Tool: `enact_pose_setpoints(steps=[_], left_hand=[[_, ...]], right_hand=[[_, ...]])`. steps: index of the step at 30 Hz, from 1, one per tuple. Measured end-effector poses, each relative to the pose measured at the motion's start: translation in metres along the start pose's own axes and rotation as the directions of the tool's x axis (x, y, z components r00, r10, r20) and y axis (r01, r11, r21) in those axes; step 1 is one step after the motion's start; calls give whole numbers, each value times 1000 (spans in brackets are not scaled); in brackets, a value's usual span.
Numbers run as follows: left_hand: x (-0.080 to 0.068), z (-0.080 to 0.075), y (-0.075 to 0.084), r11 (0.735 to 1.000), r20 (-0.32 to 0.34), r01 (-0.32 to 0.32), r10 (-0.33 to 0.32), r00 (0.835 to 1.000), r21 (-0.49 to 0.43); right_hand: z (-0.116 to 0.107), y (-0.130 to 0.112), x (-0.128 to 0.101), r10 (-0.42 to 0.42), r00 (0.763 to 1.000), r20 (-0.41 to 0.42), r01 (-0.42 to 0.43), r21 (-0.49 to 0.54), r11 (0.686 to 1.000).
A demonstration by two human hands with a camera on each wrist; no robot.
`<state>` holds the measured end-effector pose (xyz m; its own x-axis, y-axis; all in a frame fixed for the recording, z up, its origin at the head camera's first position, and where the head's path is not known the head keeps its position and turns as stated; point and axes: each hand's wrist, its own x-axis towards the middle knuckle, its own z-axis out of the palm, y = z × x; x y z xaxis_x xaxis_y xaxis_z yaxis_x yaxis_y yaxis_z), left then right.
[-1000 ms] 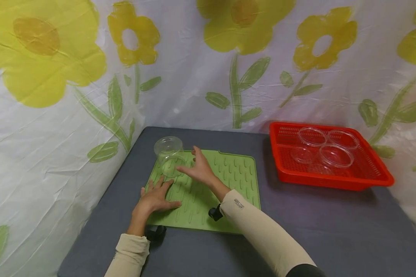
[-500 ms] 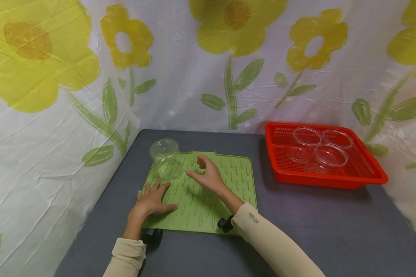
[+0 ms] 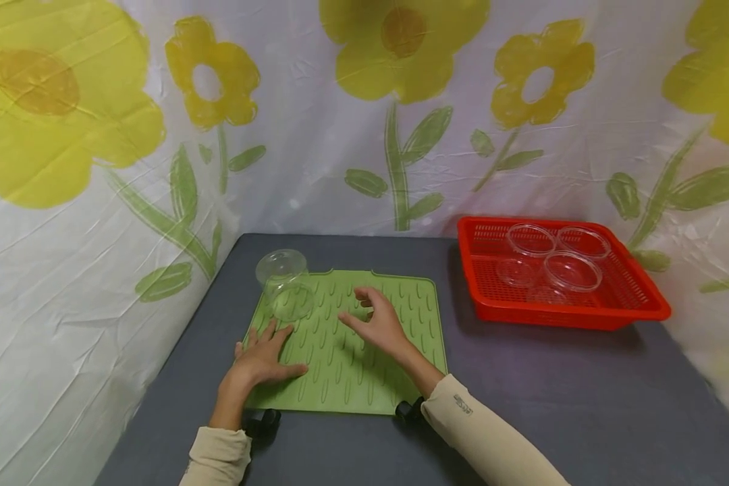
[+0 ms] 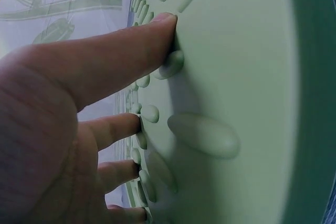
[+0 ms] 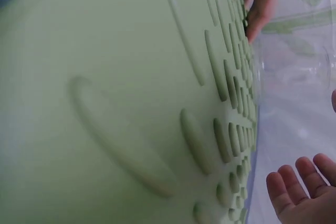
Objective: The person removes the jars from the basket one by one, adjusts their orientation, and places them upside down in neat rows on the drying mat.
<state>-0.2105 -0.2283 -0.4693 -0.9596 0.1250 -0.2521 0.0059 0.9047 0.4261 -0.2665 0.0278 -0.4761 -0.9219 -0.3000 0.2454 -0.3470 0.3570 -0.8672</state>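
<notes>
A clear plastic cup (image 3: 285, 287) stands at the far left corner of a green ridged mat (image 3: 352, 378). My left hand (image 3: 261, 361) rests on the mat's left side with its fingers spread, fingertips just in front of the cup. In the left wrist view the thumb and fingertips of the left hand (image 4: 47, 108) touch the mat between its raised ridges. My right hand (image 3: 379, 324) hovers over the middle of the mat, to the right of the cup. Its fingers are loosely bent, with nothing between them and the thumb. The cup (image 5: 294, 69) also shows beyond the mat in the right wrist view.
A red plastic basket (image 3: 547, 316) at the back right holds several clear plastic containers (image 3: 572, 271). The grey tabletop (image 3: 541, 391) surrounds the mat. A flower-printed sheet (image 3: 316, 135) hangs behind and along the left side.
My right hand has drawn away from the cup, to the right and nearer to me. The left hand stays on the mat. The head view has shifted slightly.
</notes>
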Motion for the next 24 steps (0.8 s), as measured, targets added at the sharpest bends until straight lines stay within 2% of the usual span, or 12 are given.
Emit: enact_pose_setpoints(steps=[12, 18, 24], left_hand=[[-1, 2, -1, 1000, -1, -11, 11, 1000, -9], [-1, 3, 0, 1000, 5, -18, 18, 1000, -1], [1, 2, 0, 1000, -3, -12, 12, 1000, 23]], right_hand=[[-15, -2, -21, 31, 998, -48, -25, 119, 993], [-28, -5, -28, 36, 996, -86, -26, 120, 992], [-38, -7, -28, 28, 996, -90, -18, 106, 994]])
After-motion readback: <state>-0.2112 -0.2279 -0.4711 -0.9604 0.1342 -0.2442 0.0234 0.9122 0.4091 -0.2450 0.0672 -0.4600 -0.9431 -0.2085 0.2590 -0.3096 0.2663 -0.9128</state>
